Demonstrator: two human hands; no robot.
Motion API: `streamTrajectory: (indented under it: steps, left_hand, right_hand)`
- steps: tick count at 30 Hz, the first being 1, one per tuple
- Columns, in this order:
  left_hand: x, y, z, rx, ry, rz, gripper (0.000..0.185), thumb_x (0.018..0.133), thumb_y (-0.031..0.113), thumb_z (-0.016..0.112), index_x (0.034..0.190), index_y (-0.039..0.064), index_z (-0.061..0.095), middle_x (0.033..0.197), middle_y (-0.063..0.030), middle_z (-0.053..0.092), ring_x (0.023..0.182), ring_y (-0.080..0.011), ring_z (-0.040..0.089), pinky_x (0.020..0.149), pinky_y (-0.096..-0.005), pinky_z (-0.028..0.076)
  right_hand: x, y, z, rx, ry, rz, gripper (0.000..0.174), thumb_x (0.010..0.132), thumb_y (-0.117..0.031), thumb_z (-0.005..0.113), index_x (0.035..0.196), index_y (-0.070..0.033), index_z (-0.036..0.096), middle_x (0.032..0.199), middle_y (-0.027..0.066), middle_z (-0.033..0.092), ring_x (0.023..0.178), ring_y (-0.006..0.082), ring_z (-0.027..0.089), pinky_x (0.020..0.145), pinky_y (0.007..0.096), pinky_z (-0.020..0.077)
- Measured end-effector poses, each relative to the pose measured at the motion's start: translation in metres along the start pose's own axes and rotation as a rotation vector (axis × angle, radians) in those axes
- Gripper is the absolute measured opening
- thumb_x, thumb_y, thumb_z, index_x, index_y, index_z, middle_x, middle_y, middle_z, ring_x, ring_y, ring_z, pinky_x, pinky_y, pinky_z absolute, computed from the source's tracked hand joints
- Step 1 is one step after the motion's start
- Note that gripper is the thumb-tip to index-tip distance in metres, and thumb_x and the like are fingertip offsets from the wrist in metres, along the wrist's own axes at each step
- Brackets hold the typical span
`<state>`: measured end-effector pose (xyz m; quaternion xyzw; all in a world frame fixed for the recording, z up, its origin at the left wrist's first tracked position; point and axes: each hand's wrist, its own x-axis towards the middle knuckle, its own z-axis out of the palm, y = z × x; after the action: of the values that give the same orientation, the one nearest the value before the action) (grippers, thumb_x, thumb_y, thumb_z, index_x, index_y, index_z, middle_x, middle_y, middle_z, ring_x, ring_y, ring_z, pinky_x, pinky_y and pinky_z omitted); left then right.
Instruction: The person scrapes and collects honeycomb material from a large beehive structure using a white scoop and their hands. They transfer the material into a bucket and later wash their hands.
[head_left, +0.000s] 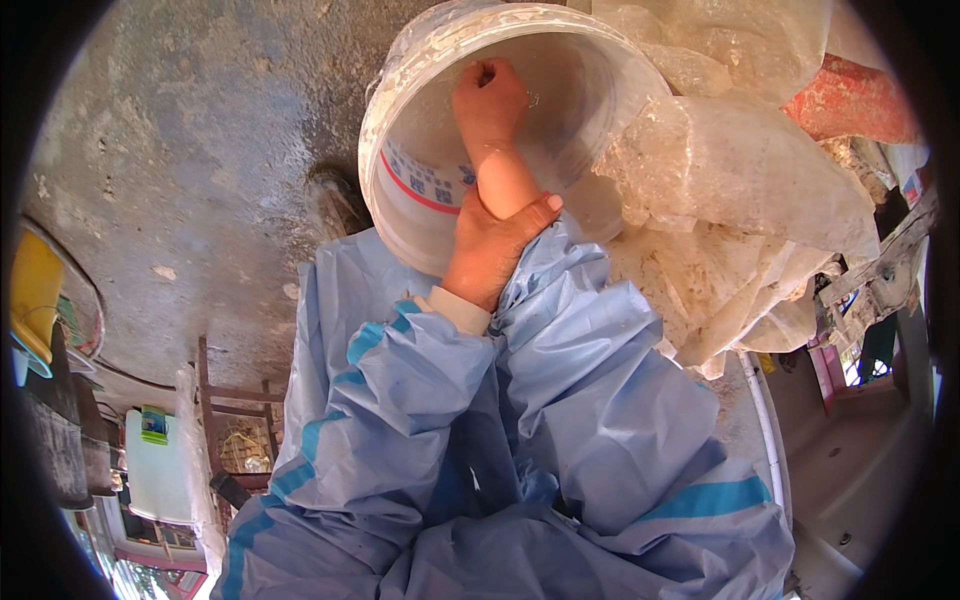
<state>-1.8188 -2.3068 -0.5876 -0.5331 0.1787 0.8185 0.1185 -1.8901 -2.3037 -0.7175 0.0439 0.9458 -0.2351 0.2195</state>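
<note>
A white plastic bucket with a crusted rim stands before me, its mouth facing me. A red stripe and blue printed writing show on its inner wall. My right hand is inside the mouth, fingers curled into a loose fist; I see nothing held in it. Its wrist and forearm look wet. My left hand is wrapped around the right forearm, just beyond the bunched cuff of the blue right sleeve. A pale inner cuff shows at my left wrist.
Crumpled translucent plastic sheeting lies right of the bucket, beside a worn red object. Rough concrete floor extends left. A yellow container, a brown metal frame and a white pipe are near the rim of the view.
</note>
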Motion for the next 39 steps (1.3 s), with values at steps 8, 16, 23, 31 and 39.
streamTrajectory:
  steps: [8, 16, 23, 31, 39]
  left_hand:
    - [0.018, 0.005, -0.018, 0.256, 0.344, -0.063, 0.065, 0.075, 0.041, 0.067, 0.101, -0.016, 0.049, 0.093, -0.0225, 0.059, 0.084, -0.0246, 0.059, 0.07, -0.0303, 0.048]
    - [0.025, 0.011, -0.032, -0.278, 0.246, -0.015, 0.072, 0.087, 0.055, 0.038, 0.136, 0.004, 0.025, 0.138, -0.0161, 0.028, 0.126, -0.0274, 0.03, 0.103, -0.0382, 0.022]
    - [0.031, 0.008, -0.032, -0.361, 0.274, -0.096, 0.071, 0.088, 0.056, 0.036, 0.136, 0.005, 0.023, 0.136, -0.0152, 0.03, 0.124, -0.0274, 0.032, 0.103, -0.0407, 0.021]
    - [0.015, 0.014, -0.036, 0.389, -0.2, 0.456, 0.033, 0.092, 0.026, 0.04, 0.114, 0.002, 0.043, 0.109, -0.0097, 0.052, 0.107, -0.0222, 0.049, 0.092, -0.0369, 0.039]
    - [0.011, 0.011, -0.025, 1.242, -0.208, 0.422, 0.035, 0.071, 0.008, 0.059, 0.106, 0.003, 0.056, 0.119, -0.0192, 0.046, 0.115, -0.0355, 0.04, 0.093, -0.041, 0.037]
  right_hand:
    - [-0.049, 0.009, -0.026, -0.518, -0.249, -0.333, 0.014, 0.081, -0.015, 0.054, 0.084, -0.003, 0.06, 0.074, 0.0146, 0.062, 0.067, 0.0285, 0.06, 0.064, 0.0367, 0.0477]
    - [-0.009, 0.018, -0.048, 0.117, -0.143, -0.239, 0.013, 0.081, -0.013, 0.055, 0.084, -0.002, 0.062, 0.076, 0.0125, 0.064, 0.066, 0.0215, 0.062, 0.06, 0.0312, 0.048]
    - [0.022, 0.031, -0.016, 0.599, -0.388, 0.364, 0.023, 0.082, -0.023, 0.054, 0.082, -0.001, 0.06, 0.08, 0.0142, 0.063, 0.076, 0.0272, 0.061, 0.072, 0.0395, 0.0477]
    - [-0.074, -0.036, -0.112, 0.68, -0.611, -0.441, 0.028, 0.088, -0.022, 0.045, 0.077, 0.001, 0.059, 0.085, 0.012, 0.062, 0.082, 0.0266, 0.059, 0.086, 0.0368, 0.0419]
    - [-0.048, -0.003, -0.103, 0.508, -0.838, 0.116, 0.017, 0.083, -0.018, 0.051, 0.084, -0.005, 0.062, 0.082, 0.0074, 0.063, 0.08, 0.0151, 0.058, 0.081, 0.0309, 0.0431]
